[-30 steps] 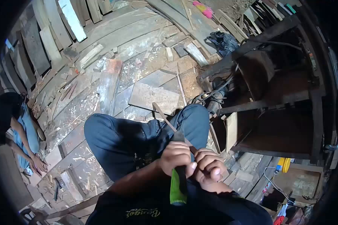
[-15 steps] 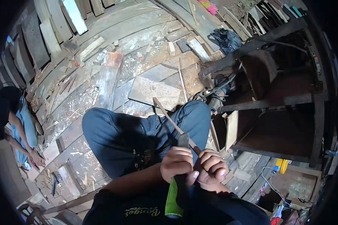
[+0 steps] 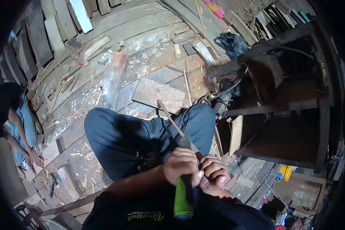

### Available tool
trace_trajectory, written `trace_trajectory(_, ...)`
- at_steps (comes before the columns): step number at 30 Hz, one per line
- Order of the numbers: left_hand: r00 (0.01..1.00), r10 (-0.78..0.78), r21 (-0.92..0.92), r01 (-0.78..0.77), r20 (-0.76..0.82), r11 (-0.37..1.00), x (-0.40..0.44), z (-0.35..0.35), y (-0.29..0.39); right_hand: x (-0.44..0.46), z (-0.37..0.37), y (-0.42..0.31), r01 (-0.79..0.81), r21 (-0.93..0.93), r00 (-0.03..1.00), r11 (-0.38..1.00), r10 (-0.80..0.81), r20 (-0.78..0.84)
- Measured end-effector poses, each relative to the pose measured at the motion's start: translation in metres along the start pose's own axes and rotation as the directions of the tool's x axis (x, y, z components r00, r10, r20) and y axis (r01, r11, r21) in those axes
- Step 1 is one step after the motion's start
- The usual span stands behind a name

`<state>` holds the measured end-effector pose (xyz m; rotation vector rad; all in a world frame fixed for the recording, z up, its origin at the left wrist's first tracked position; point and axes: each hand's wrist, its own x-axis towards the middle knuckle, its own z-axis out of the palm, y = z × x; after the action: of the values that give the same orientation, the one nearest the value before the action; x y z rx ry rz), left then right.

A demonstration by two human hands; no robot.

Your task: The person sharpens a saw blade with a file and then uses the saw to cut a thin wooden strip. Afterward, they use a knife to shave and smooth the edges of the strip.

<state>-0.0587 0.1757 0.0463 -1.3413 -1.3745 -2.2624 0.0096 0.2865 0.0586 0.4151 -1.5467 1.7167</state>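
You have a slender, brown strip (image 3: 171, 120) of what looks like wood, long and faintly curved, slanting away from your hands over your lap, its darker far end in front of the near edge of a flat, pale board (image 3: 159, 94). The tool's handle (image 3: 183, 199) is smooth, bright green with a dark side, and points back towards your dark shirt (image 3: 149, 207); a short grey part (image 3: 184, 142) shows beyond your knuckles, close along the strip. Your left hand (image 3: 181, 163) is curled firmly round the tool, thumb laid across. Your right hand (image 3: 214, 174) is closed on the near part of the strip, fingers folded over. The two fists sit side by side; you cannot tell here whether they touch. Soft, creased blue trousers (image 3: 115, 134) cover your bent knees. Around you, the rough plank floor (image 3: 134, 28) is scuffed and, in places, littered with thin, curled shavings (image 3: 78, 155).
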Motion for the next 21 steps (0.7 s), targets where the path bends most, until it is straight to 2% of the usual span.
trace_trajectory(1,0.999,-0.004,-0.048,0.002,-0.041,0.999,0.005,0.005,0.011,0.000,-0.002,0.000,-0.007,-0.002,1.000,1.000,0.007,0.001)
trace_trajectory(2,0.995,0.059,-0.024,-0.061,-0.078,0.998,0.005,0.011,0.011,0.000,-0.004,0.000,-0.025,0.011,1.000,1.000,0.025,0.010)
trace_trajectory(3,0.999,0.040,0.034,-0.041,0.028,0.999,0.002,0.006,0.007,0.000,-0.005,-0.001,-0.042,0.025,0.999,0.999,0.041,0.021)
trace_trajectory(5,0.995,-0.024,0.113,0.013,0.099,0.994,0.000,-0.004,-0.014,-0.002,0.004,0.000,-0.010,-0.015,0.997,1.000,0.009,-0.070)
trace_trajectory(6,0.999,-0.043,0.081,0.045,-0.031,0.996,0.000,-0.004,-0.017,-0.005,0.003,0.002,0.008,0.023,0.996,1.000,-0.005,-0.094)
trace_trajectory(9,0.993,-0.117,-0.069,0.116,-0.021,0.991,0.006,-0.008,0.005,-0.003,0.000,0.003,0.004,0.051,0.994,0.999,0.001,-0.110)
trace_trajectory(11,0.999,0.027,0.018,-0.026,-0.044,0.999,0.004,0.002,0.004,-0.002,-0.002,0.005,0.013,0.054,0.994,0.998,-0.007,-0.108)
trace_trajectory(15,0.999,0.004,0.027,-0.003,-0.051,1.000,0.003,-0.001,-0.004,0.002,-0.009,-0.002,-0.054,0.026,0.995,0.998,0.056,-0.083)
trace_trajectory(17,0.997,-0.020,0.018,0.022,-0.078,1.000,0.005,0.000,-0.003,0.002,-0.010,-0.003,-0.076,-0.017,0.997,0.997,0.077,0.009)
trace_trajectory(19,0.992,0.048,0.033,-0.044,-0.120,0.998,0.004,0.001,-0.003,0.001,-0.008,-0.002,-0.037,-0.024,0.999,0.999,0.038,0.009)
trace_trajectory(21,0.996,0.015,-0.009,-0.015,-0.089,1.000,0.002,-0.003,-0.006,-0.002,-0.010,-0.006,-0.108,-0.045,0.990,0.993,0.103,-0.092)
